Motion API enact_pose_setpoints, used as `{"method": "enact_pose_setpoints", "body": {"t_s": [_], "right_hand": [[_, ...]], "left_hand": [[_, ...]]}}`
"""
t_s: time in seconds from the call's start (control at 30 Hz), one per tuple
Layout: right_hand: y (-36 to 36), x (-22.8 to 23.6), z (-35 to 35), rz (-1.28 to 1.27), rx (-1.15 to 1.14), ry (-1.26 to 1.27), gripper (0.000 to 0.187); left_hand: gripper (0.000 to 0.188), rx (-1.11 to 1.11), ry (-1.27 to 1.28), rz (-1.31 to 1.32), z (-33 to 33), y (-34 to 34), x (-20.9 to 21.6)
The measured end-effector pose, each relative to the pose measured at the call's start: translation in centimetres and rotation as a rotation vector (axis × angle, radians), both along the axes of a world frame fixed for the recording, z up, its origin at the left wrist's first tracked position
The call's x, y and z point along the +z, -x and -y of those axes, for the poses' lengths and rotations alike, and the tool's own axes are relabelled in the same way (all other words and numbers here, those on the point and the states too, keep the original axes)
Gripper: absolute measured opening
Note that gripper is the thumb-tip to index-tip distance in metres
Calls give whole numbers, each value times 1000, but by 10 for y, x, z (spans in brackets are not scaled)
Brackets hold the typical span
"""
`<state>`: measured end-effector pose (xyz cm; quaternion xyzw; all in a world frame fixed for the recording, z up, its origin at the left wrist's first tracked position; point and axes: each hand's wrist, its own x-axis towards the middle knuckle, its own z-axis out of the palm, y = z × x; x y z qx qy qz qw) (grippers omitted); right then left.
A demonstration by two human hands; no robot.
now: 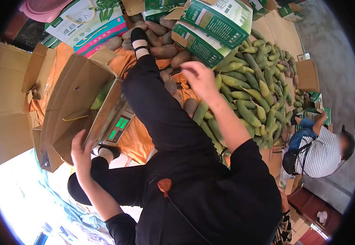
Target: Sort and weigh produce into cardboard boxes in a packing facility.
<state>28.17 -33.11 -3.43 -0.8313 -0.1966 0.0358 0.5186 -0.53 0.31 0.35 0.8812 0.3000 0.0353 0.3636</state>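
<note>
My left hand (82, 157) is beside the lower flap of an open cardboard box (73, 102), its fingers apart and nothing in them. Inside that box lies a green radish (102, 96). The box rests on a scale (118, 127) with a lit green display. Farther right, my right hand (202, 81) hovers between the reddish-brown radishes (184, 58) and a large pile of long green radishes (249, 90). Its fingers are loosely bent and apart, and I see nothing held. Both my legs stretch out around the scale.
Green and white cartons (218, 20) stand over the far radishes. A printed carton (85, 22) and a pink basin (42, 9) are at the far left. Orange sheeting (138, 141) covers the ground. A person in a striped shirt (318, 153) crouches at the right.
</note>
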Motion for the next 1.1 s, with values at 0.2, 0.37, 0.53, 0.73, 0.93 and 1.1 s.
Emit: {"method": "enact_pose_setpoints", "body": {"t_s": [0.2, 0.37, 0.53, 0.73, 0.93, 1.1], "right_hand": [[3, -118, 136, -226, -262, 442, 18], [50, -205, 196, -586, -346, 543, 18], [97, -216, 191, -542, -305, 734, 9], [89, -253, 213, -603, -370, 680, 14], [56, -284, 208, -694, -496, 594, 43], [38, -287, 188, -681, -578, 534, 63]], "left_hand": [[11, 209, 12, -133, -17, 46, 69], [25, 311, 15, -373, -62, 117, 49], [33, 370, 30, -559, -87, 133, 29], [42, 307, -69, -691, -109, 138, 8], [51, 345, -316, -717, -111, 147, 3], [58, 377, -357, -610, -115, 158, -5]]}}
